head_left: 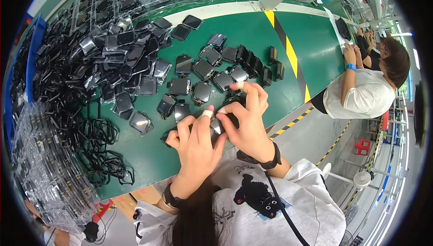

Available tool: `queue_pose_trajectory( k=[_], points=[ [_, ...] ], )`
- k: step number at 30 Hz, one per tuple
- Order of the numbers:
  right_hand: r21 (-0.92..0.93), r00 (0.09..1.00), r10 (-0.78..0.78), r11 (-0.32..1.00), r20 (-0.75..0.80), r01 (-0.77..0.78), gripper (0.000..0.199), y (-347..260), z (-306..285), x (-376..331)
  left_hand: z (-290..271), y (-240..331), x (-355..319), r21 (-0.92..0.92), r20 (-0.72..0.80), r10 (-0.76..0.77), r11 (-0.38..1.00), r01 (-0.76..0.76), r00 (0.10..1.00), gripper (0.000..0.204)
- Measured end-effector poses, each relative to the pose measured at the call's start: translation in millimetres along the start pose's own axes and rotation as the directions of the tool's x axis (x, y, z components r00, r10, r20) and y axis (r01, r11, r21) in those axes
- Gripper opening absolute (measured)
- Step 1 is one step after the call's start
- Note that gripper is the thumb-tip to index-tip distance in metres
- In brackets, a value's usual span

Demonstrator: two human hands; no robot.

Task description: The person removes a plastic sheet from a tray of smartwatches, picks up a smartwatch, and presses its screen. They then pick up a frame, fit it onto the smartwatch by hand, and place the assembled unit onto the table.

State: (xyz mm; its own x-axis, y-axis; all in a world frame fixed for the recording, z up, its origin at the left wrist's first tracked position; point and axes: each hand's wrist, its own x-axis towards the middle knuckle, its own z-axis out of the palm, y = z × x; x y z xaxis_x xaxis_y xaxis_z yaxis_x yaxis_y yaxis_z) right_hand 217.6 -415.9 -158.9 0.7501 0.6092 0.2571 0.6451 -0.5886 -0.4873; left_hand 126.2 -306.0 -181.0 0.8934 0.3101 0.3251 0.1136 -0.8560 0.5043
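Both hands, left and right, clamp one dark watch case, long axis unclear; clear trays left of it hold parts.

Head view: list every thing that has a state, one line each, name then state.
left hand: gripping the small black screen module
right hand: fingers pressed on the same module
small black screen module: held between both hands above the table edge
black rectangular frames: loose, tangled heap
screen modules on green table: lying flat, scattered
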Motion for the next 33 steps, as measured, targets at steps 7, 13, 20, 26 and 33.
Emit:
queue_pose_trajectory(
  k=[7, 13, 20, 26, 33],
  points=[
    [0.630, 0.962, 0.206, 0.775, -0.179, -0.049, 0.023, 1.1, -8.7, -19.4, -9.4, 2.8, 9.5, -0.024, 0.076, -0.046, 0.999, 0.048, 0.996, 0.065],
    [0.282, 0.967, 0.248, 0.933, -0.063, -0.221, 0.025, 12.9, -25.7, 7.4, 5.7, 23.0, 34.4, -0.060, 0.019, 0.024, 0.998, -0.023, 1.000, 0.058],
    [0.097, 0.983, -0.138, 0.984, -0.121, 0.150, 0.027, 22.5, -11.5, 12.4, 22.2, 25.5, 39.0, -0.016, 0.049, 0.001, 1.000, 0.000, 0.999, 0.061],
    [0.617, 0.952, 0.282, 0.772, -0.119, -0.152, 0.028, 39.3, -28.8, -2.0, 15.4, 40.4, 58.3, -0.109, 0.106, -0.042, 0.993, 0.053, 0.994, 0.059],
    [0.039, 0.982, 0.132, 0.991, -0.136, -0.128, 0.027, 41.2, -21.7, 13.1, 31.0, 47.6, 56.4, -0.072, 0.065, -0.036, 0.997, 0.041, 0.997, 0.059]
  ],
)
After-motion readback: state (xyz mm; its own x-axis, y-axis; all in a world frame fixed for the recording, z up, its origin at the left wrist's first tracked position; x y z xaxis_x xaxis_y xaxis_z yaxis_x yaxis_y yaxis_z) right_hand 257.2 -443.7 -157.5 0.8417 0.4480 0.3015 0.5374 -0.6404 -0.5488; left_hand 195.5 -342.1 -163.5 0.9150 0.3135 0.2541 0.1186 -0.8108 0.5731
